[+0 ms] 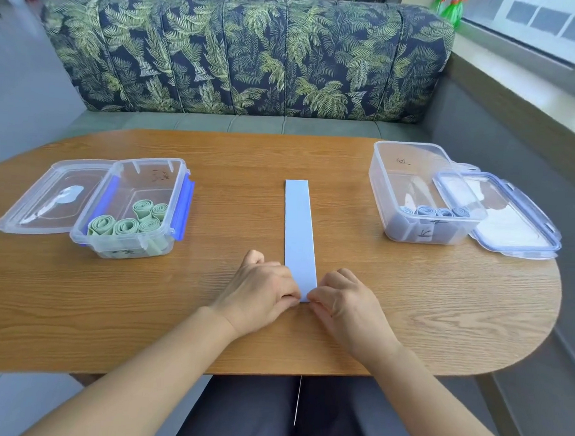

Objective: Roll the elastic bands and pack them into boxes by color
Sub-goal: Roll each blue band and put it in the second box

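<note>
A pale blue elastic band (pixel 299 231) lies flat and straight on the wooden table (pixel 249 157), running away from me. My left hand (pixel 260 289) and my right hand (pixel 345 299) pinch its near end from either side, fingers curled. A clear box (pixel 168 193) on the left holds several rolled green bands (pixel 126 225). Another clear box (pixel 379 189) on the right holds several rolled blue bands (pixel 434 211).
The left box's lid (pixel 46 197) lies open beside it on the left. The right box's lid (pixel 510 221) leans against that box on the right. A leaf-patterned sofa (pixel 247 58) stands behind the table, and a window sill runs along the right.
</note>
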The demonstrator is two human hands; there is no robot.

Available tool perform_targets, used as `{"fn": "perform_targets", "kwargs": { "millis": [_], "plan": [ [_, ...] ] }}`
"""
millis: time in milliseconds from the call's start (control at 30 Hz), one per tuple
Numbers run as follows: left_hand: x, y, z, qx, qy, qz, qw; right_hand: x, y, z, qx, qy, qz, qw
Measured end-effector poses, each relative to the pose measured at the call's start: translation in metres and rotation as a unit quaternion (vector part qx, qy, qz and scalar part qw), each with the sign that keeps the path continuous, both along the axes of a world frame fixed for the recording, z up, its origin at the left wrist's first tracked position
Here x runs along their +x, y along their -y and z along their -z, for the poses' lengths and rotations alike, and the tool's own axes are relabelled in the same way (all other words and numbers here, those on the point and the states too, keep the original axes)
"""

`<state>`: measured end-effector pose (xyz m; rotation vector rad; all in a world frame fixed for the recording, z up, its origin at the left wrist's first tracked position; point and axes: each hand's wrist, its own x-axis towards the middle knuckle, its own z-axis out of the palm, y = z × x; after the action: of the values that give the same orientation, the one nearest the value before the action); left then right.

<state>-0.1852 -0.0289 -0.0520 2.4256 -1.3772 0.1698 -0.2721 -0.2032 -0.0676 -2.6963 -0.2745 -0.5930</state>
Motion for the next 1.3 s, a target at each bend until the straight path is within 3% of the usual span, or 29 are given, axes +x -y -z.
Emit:
{"fn": "perform_targets", "kwargs": {
  "millis": [433, 600, 900, 1067, 1300],
  "plan": [
    [-0.005, -0.003, 0.009, -0.060, 0.001, -0.022, 0.998, 0.006, -0.001, -0.001, -0.033, -0.040, -0.003, 0.999],
    [-0.006, -0.001, 0.007, -0.065, -0.034, -0.065, 0.995, 0.006, 0.002, -0.006, 0.032, -0.100, -0.001, 0.994],
    [0.006, 0.010, -0.011, 0.024, -0.172, -0.116, 0.978, 0.031, 0.012, -0.037, 0.160, -0.322, 0.032, 0.932],
    [0.012, 0.011, -0.010, 0.039, -0.228, -0.153, 0.961, 0.049, 0.017, -0.048, 0.137, -0.408, 0.040, 0.902],
    [0.016, 0.022, -0.023, 0.085, -0.225, -0.206, 0.949, 0.062, 0.023, -0.051, 0.119, -0.464, 0.052, 0.876]
  ]
}}
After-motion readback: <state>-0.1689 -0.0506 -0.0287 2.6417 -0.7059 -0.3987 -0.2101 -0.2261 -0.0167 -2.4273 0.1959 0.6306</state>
